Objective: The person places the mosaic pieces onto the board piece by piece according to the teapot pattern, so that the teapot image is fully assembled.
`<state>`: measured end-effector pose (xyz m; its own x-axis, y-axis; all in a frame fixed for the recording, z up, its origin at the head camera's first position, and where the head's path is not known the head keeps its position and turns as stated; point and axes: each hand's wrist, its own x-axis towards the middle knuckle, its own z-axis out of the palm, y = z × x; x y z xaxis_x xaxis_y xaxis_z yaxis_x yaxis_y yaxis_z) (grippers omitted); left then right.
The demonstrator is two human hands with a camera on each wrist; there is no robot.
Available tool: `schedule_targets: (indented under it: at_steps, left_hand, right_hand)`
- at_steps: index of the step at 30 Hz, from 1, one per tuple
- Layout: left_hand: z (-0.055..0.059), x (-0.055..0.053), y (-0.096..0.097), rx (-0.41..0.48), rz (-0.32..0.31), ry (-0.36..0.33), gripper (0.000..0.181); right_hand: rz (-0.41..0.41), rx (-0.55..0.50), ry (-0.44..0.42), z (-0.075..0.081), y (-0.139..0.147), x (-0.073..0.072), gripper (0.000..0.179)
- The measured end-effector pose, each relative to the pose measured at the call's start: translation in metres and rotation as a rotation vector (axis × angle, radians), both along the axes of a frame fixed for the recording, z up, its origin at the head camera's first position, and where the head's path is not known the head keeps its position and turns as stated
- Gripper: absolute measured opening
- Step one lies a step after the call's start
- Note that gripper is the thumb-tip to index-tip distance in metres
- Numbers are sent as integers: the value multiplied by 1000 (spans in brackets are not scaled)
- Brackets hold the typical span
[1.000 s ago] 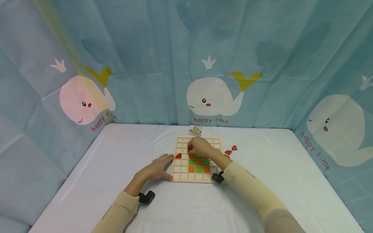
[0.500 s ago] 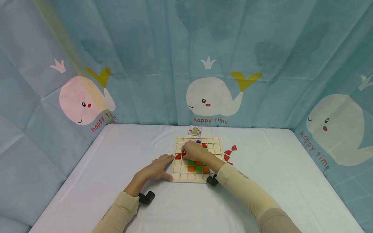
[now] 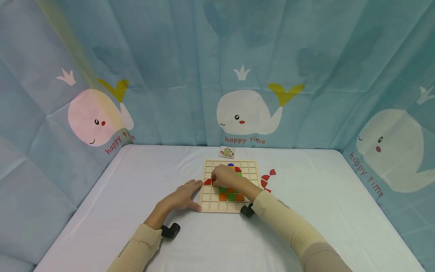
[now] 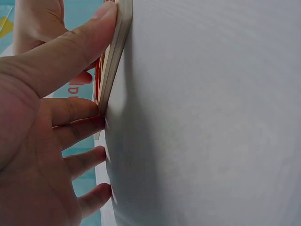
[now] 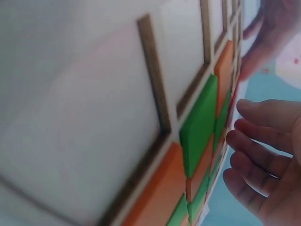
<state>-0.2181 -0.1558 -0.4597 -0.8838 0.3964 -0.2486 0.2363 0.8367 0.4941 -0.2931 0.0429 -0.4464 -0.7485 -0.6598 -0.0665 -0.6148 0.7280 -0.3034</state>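
A wooden grid board (image 3: 215, 206) lies on the white table, its middle filled with orange and green square tiles (image 3: 231, 197). My left hand (image 3: 185, 194) rests at the board's left side, fingers extended; in the left wrist view the thumb (image 4: 80, 54) and fingertips touch the wooden edge. Over the board's left-middle cells, my right hand (image 3: 227, 175) has its thumb and forefinger on a small red piece (image 3: 213, 181), mostly hidden by the fingertips. Directly left of it sits a red quarter-circle tile (image 3: 207, 182). Past the hand show another red tile (image 3: 238, 169) and a blue piece (image 3: 231, 165).
Several loose red tiles (image 3: 264, 183) lie on the table along the board's right side. A small printed pattern card (image 3: 226, 152) lies behind the board. A blue curtain (image 3: 176, 113) with whale prints hangs behind the table (image 3: 306, 189).
My right hand has come left and nearer across the board with the red piece, then stays there. This uncovers the blue piece and a red tile behind. The left hand stays put.
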Motion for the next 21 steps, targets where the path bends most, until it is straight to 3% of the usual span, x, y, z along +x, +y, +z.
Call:
schedule_targets:
  at_steps: [11,21]
  left_hand:
    - [1,1,3,-11,33,-4,98]
    - [-2,2,4,-14,40,2,98]
  right_hand:
    - [-97,-118,-21,17,49,-5,19]
    - [-272,-65,6,19,115,-13,25]
